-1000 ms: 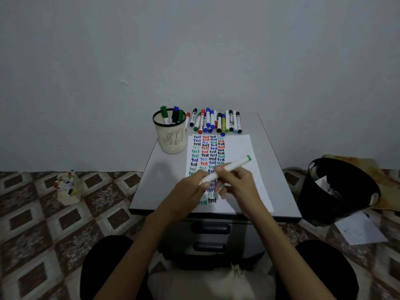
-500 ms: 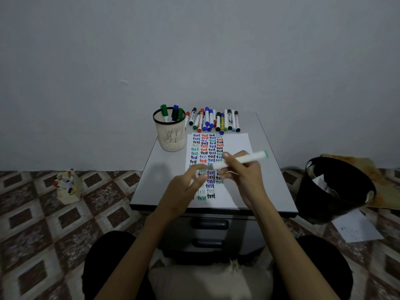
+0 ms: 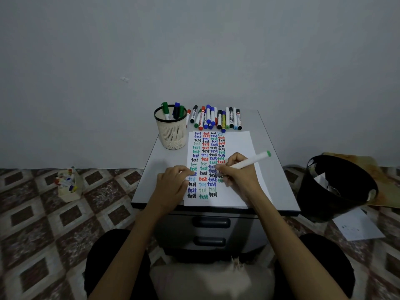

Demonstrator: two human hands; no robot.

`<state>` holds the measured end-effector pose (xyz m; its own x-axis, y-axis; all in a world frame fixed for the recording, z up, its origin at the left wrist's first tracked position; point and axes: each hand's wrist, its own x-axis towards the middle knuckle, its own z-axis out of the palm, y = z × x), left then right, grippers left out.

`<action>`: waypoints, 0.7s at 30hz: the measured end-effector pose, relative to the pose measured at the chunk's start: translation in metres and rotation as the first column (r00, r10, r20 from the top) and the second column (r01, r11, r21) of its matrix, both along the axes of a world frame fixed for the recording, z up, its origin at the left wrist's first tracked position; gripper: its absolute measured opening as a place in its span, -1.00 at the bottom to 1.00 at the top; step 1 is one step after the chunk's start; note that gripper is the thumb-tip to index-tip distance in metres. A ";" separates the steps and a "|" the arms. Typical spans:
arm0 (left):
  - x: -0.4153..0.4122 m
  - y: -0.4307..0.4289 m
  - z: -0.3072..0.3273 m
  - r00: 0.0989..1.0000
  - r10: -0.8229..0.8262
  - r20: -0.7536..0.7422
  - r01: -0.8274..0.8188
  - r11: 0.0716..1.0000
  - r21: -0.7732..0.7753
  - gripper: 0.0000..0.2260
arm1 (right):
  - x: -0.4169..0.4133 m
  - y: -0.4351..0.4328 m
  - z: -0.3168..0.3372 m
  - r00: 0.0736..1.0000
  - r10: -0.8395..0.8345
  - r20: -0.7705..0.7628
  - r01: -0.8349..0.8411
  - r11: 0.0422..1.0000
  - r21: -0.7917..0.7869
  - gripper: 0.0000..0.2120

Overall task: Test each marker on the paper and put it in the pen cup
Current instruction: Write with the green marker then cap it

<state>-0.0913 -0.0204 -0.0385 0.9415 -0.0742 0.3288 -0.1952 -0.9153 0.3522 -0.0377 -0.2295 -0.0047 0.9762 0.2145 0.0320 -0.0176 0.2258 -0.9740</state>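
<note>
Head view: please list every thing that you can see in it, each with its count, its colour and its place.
table: one, grey top, two dark drawers, centre
paper: one, white, rows of coloured "test" words, on the table
pen cup: one, cream with black rim, table's far left
markers in the cup: several, green and blue caps
loose markers: many, mixed colours, row beyond the paper
held marker: one, white with green end, over the paper
bin: one, black, floor right
box: one, pale, floor left, small coloured items inside
floor sheet: one, white, beside the bin
left hand: rests on the paper's left edge, fingers curled
right hand: grips the held marker
</note>
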 end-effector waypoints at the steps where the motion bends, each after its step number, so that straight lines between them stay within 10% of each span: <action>1: 0.000 0.000 -0.001 1.000 -0.002 0.009 0.002 1.000 0.000 -0.50 | 0.000 0.001 -0.002 0.999 -0.027 0.017 0.027 0.999 -0.036 -0.73; 21: -0.001 0.003 -0.007 0.996 -0.022 0.084 0.026 0.998 -0.051 -0.56 | 0.002 0.005 -0.016 0.983 -0.035 0.179 0.081 0.964 -0.254 -0.72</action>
<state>-0.0918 -0.0178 -0.0452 0.9088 -0.0772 0.4101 -0.2474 -0.8910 0.3806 -0.0360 -0.2247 -0.0208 0.9719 0.1809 0.1509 0.1604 -0.0388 -0.9863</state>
